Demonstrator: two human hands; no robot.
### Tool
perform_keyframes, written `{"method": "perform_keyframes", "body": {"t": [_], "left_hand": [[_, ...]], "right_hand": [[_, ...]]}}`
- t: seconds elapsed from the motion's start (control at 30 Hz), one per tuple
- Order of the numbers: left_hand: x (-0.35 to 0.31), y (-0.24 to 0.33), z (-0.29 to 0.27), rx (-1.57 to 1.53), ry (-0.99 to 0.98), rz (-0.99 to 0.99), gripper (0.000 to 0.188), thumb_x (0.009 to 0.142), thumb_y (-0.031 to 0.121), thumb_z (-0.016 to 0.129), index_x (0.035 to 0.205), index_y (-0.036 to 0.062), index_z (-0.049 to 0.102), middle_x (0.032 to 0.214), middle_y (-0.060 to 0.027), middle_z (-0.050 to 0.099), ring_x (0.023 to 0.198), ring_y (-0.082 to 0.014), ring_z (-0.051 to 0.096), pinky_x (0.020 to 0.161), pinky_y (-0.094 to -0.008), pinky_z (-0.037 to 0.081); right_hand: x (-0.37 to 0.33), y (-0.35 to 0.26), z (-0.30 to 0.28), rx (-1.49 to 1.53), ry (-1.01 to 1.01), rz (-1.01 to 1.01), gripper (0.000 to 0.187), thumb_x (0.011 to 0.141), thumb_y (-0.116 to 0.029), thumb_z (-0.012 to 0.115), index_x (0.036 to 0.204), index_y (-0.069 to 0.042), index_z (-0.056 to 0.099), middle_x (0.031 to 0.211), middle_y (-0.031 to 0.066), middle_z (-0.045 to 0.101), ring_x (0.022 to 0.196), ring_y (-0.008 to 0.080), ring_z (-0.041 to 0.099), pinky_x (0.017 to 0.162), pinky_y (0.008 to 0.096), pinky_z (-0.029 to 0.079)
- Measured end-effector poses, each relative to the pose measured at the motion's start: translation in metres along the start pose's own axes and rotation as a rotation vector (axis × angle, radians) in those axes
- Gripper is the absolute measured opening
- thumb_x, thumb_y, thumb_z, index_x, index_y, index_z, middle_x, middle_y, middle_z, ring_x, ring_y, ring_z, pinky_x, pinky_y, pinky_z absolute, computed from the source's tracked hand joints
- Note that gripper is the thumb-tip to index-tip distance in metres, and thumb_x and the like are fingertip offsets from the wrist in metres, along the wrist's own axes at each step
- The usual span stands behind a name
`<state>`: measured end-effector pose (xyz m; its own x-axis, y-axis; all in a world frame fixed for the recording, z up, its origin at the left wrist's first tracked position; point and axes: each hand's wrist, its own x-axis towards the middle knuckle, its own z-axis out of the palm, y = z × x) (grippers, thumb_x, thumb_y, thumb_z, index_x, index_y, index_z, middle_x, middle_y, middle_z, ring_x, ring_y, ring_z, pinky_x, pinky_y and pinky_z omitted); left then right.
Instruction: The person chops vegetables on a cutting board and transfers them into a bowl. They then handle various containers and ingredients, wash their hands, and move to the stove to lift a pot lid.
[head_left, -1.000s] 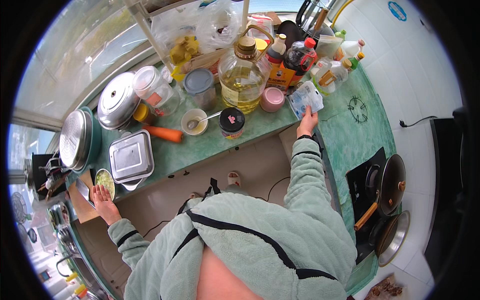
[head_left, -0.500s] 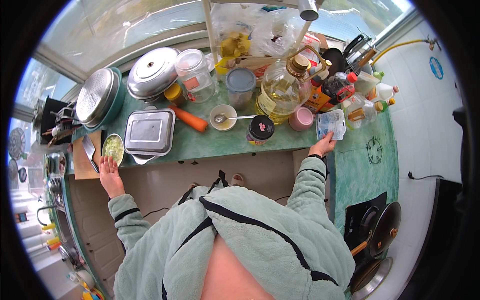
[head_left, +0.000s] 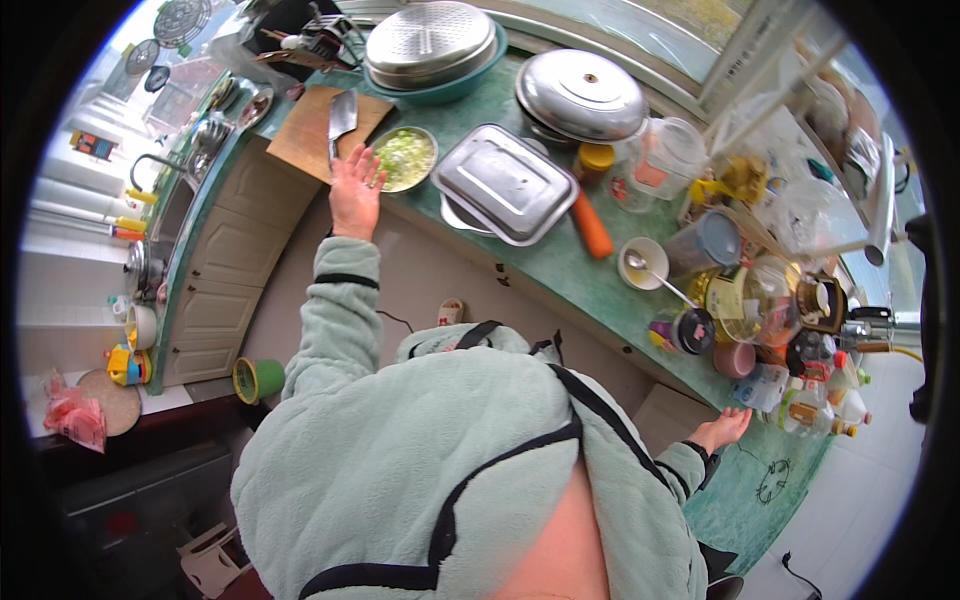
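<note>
Step in hand, as I judged it: a pause over the food, neither hand plainly working. Left hand (head_left: pixel 355 200), upper left of the frame, lay palm up, fingers apart, nothing in it. Its fingertips came up against the near side of a bowl (head_left: pixel 434 152) of chopped pale-green pieces, just right of a wooden board (head_left: pixel 293 128) with a cleaver (head_left: pixel 343 115) on it. Right hand (head_left: pixel 722 430), lower right, reached to the near edge of a pale-blue packet (head_left: pixel 764 386) on the green counter (head_left: pixel 640 315), among bottles (head_left: pixel 806 410) and beside a pink jar (head_left: pixel 734 359).

Next move, my reading: any lift of the packet called for a firm pinch at its near edge, clear of the crowded bottles; the left fingers needed care near the cleaver's handle.

Hard to make out: whether the right fingers pinched the packet or merely lay against it; could not tell. Same for left fingertips and bowl rim: touching or only overlapping in view. Packet's contents unreadable, its far side crowded by bottles. Handle end partly lost by the fingers. Dark items (head_left: pixel 718 558) at the lower right were cut off by the sleeve and the fisheye rim.
</note>
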<state>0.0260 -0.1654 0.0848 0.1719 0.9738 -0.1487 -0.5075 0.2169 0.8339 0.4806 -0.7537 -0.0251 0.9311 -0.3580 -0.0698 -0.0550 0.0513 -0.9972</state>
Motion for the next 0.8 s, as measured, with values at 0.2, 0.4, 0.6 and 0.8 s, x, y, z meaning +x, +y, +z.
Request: {"method": "perform_keyframes", "body": {"t": [0.2, 0.4, 0.6, 0.8], "left_hand": [[0.062, 0.004, -0.013, 0.218, -0.215, 0.000, 0.083, 0.091, 0.071, 0.021, 0.150, 0.0126, 0.022, 0.158, -0.0108, 0.012, 0.147, -0.0239, -0.002, 0.113, -0.0516, -0.003], [0.124, 0.000, -0.034, 0.226, -0.298, -0.079, 0.089, 0.087, 0.077, 0.020, 0.150, 0.0134, 0.021, 0.159, -0.0121, 0.009, 0.147, -0.0256, -0.005, 0.111, -0.0559, -0.005], [0.155, 0.007, -0.044, 0.343, -0.361, -0.102, 0.090, 0.087, 0.077, 0.012, 0.152, 0.0144, 0.017, 0.159, -0.0109, 0.010, 0.146, -0.0237, 0.004, 0.112, -0.0547, 0.001], [0.168, 0.014, -0.057, 0.286, -0.329, -0.216, 0.083, 0.093, 0.069, 0.020, 0.152, 0.0108, 0.014, 0.159, -0.0125, 0.006, 0.146, -0.0223, 0.004, 0.116, -0.0417, 0.004]], "right_hand": [[-0.228, -0.104, 0.160, 0.142, -0.985, 0.001, 0.048, 0.103, -0.029, 0.032, 0.137, 0.003, 0.042, 0.135, 0.0183, 0.051, 0.124, 0.0267, 0.050, 0.108, 0.0391, 0.035], [-0.479, -0.082, 0.328, 0.119, -1.897, 0.078, 0.053, 0.103, -0.031, 0.040, 0.143, 0.002, 0.033, 0.146, 0.0144, 0.039, 0.135, 0.0211, 0.036, 0.111, 0.0333, 0.026], [-0.619, -0.018, 0.428, 0.287, -1.718, -0.315, 0.063, 0.102, -0.042, 0.034, 0.145, 0.004, 0.027, 0.149, 0.0189, 0.032, 0.140, 0.0283, 0.027, 0.114, 0.0336, 0.019], [-0.616, -0.001, 0.471, -0.347, -1.747, -0.187, 0.070, 0.101, -0.051, 0.029, 0.139, 0.008, 0.033, 0.145, 0.0295, 0.029, 0.140, 0.0371, 0.022, 0.115, 0.0366, 0.017]]}}
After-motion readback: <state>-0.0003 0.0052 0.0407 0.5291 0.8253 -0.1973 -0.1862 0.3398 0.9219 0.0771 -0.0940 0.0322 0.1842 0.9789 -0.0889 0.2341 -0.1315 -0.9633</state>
